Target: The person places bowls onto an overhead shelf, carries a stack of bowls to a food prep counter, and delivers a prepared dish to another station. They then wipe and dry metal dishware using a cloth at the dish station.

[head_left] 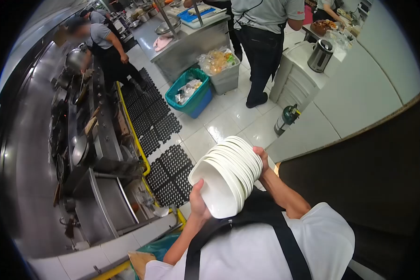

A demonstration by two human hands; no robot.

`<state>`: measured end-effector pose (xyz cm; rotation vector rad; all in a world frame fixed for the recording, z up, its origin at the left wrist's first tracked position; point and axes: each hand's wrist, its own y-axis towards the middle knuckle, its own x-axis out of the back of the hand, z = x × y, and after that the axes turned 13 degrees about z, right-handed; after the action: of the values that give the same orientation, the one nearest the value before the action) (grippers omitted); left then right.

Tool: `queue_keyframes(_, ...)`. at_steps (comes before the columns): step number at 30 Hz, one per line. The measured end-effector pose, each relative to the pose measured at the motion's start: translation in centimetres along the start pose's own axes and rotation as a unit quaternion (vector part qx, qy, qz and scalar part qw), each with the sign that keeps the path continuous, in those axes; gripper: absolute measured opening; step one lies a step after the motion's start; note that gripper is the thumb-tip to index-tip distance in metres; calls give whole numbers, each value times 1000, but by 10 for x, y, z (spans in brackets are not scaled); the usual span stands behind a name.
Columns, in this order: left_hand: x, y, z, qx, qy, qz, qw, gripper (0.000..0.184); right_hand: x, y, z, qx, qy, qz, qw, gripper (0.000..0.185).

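I carry a tall stack of white plates [233,170] in front of my chest, tilted on its side with the inner face of the end plate showing. On the near left end, my left hand [199,201] is closed on the stack, its thumb lying over the rim of that plate. My right hand [262,157] grips the far right end of the stack; some of its fingers are hidden behind the plates.
Stoves with pans [81,149] line the left side. A perforated black mat [147,112] covers part of the tiled floor. Ahead are a blue bin [201,107], a grey bin [225,81] and several people. A green cylinder [287,119] stands by the right wall.
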<state>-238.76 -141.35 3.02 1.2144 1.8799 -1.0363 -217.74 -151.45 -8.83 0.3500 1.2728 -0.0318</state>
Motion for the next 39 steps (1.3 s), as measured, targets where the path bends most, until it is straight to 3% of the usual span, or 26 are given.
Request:
queue_keyframes(5,27,30,-75,5,43,15,999,60,-2,56,-30,96,-52,-100,989,69)
queue_keyframes(6,23,34,-92,0,23,20,1000,50,2,65,-38,106,-63,-115,986,69)
queue_keyframes(9,43,44,-134,53,40,22,998,49,-18,95,-53,127,-79,-132,980,69)
queue_keyframes(13,74,56,-178,88,194,7,977,46,-11,114,-66,129,-145,-190,962,73)
queue_keyframes(20,94,83,-225,57,281,111,952,47,-38,154,-59,111,-157,-167,967,89)
queue_keyframes(22,97,88,-231,12,327,116,938,47,-48,169,-57,96,-174,-133,971,89)
queue_keyframes(25,110,108,-239,19,333,67,940,43,-37,183,-52,70,-180,-123,973,93)
queue_keyframes(28,117,130,-242,0,354,23,935,40,-19,201,-37,36,-169,-104,979,99)
queue_keyframes(31,113,156,-256,61,312,-21,948,42,0,238,-12,34,-156,-84,984,97)
queue_keyframes(36,89,222,-265,-4,310,-10,951,47,31,293,58,30,-137,-67,988,91)
queue_keyframes(39,70,282,-264,24,303,-51,951,46,41,315,109,33,-121,-61,990,89)
